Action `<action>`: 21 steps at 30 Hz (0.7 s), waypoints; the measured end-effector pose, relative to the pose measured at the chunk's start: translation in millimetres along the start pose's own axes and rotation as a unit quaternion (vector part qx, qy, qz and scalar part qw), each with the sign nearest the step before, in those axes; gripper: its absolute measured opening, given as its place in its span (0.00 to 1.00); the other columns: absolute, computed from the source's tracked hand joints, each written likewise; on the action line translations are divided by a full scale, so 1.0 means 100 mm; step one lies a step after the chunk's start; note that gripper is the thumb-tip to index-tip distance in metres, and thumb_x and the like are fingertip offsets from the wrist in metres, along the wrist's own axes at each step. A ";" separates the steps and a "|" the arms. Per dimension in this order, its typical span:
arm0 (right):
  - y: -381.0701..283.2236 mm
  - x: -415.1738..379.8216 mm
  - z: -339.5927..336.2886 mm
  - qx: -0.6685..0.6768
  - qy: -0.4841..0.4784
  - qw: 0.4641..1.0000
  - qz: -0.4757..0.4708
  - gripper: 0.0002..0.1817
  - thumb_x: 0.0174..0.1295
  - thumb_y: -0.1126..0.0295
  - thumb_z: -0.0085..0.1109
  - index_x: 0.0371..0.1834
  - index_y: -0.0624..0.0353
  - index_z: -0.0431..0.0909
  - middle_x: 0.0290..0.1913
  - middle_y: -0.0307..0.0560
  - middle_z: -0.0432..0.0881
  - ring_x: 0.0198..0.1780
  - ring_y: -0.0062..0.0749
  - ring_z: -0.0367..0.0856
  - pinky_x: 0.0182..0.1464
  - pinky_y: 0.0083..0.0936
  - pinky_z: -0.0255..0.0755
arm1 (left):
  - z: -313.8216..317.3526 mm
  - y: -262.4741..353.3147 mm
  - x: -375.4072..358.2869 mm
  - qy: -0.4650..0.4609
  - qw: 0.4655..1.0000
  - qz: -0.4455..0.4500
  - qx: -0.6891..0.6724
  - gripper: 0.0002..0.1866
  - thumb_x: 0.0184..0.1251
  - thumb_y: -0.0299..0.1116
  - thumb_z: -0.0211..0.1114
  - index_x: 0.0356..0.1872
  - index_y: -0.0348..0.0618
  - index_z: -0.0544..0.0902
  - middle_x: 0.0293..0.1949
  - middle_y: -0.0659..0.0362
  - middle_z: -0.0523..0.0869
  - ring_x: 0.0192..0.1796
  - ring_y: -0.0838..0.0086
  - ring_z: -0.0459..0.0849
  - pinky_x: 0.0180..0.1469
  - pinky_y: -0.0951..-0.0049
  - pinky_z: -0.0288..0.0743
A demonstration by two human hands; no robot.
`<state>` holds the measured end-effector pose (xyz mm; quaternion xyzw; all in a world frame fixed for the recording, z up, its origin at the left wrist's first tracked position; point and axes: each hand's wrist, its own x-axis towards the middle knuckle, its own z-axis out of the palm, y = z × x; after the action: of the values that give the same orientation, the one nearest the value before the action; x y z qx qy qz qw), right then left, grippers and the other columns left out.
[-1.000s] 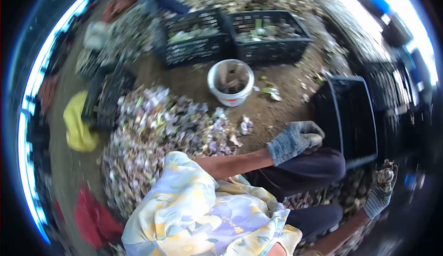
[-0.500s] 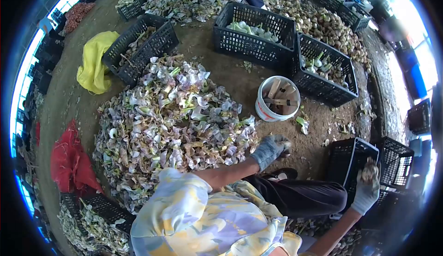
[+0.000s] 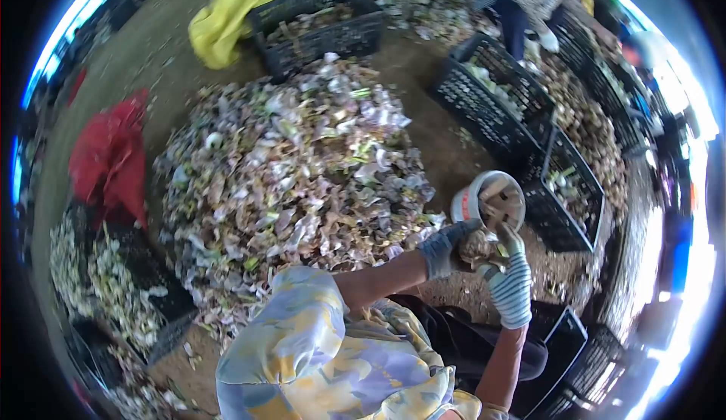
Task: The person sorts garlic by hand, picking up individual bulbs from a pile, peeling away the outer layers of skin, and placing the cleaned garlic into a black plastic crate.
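A brownish garlic bulb (image 3: 476, 247), slightly blurred, is between my two gloved hands in front of the white bucket. My left hand (image 3: 448, 250), in a grey-blue glove, is closed against the bulb's left side. From the right, my right hand (image 3: 508, 282), in a white glove with blue-green stripes, has its fingers curled around the same bulb. Part of the bulb is hidden by the fingers. Just beyond the hands stands the white bucket (image 3: 463, 206), with wooden-looking pieces (image 3: 496, 193) inside.
A big heap of garlic skins (image 3: 295, 185) spreads to the left. Black crates with garlic, one crate (image 3: 484, 102) farther back, stand beyond the bucket. Another black crate (image 3: 556, 359) is by my right knee. Yellow sack (image 3: 227, 23), red sack (image 3: 113, 159) and a person (image 3: 522, 4) are farther off.
My right hand has come from the crate at the right, carrying the bulb, to meet my left hand. The view has turned, so the heap and bucket appear shifted.
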<state>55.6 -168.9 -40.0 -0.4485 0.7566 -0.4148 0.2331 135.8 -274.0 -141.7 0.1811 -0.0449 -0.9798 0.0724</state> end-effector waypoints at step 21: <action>1.25 0.27 -0.94 0.395 0.125 0.887 0.204 0.15 0.58 0.65 0.56 0.46 0.59 0.76 0.41 0.46 0.80 0.39 0.35 0.80 0.38 0.35 0.76 | -0.50 3.67 -1.33 0.077 0.835 0.544 -0.019 0.29 0.67 0.56 0.42 0.50 0.37 0.70 0.44 0.43 0.77 0.44 0.49 0.79 0.42 0.44 0.77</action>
<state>-86.7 -121.4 -92.3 -0.0993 0.6278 -0.6754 0.3740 323.2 -618.0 -99.6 0.2007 -0.1114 -0.7658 0.6007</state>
